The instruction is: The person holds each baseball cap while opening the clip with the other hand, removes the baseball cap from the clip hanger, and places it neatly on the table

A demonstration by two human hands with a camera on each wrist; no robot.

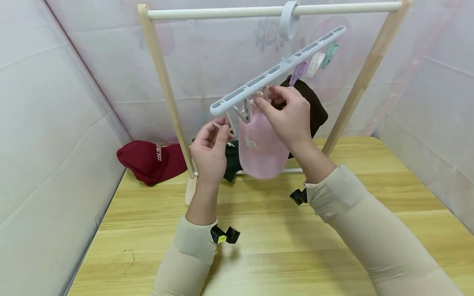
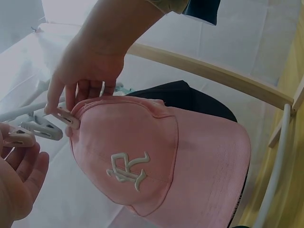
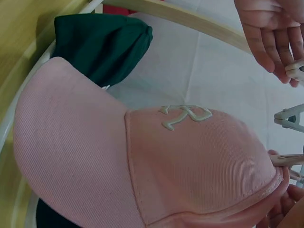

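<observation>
Two hands are working at the clip hanger [image 1: 277, 70], which is hanging tilted from the white rail [image 1: 222, 11] of the wooden rack [image 1: 163, 82] in the upper middle of the head view. I am clipping the pink cap [image 1: 261, 148] onto it, and I judge this step to be about half done. My right hand [image 1: 290, 117] is pinching a beige clip [image 2: 64, 116] at the cap's top edge, just right of centre in the frame; from the left wrist view the clip seems to be touching the fabric, though I cannot tell whether it is biting yet. My left hand [image 1: 211, 150] is pinching another beige clip [image 1: 224, 125] at the hanger's low end, left of the cap and apart from it. A grey clip [image 1: 245, 112] is dangling between the two. The cap is hanging brim down below the hanger, above the table [image 1: 281, 246].

Next, I think, I need to let the right clip close squarely on the fabric, then bring the left clip across to the cap's edge.
</observation>
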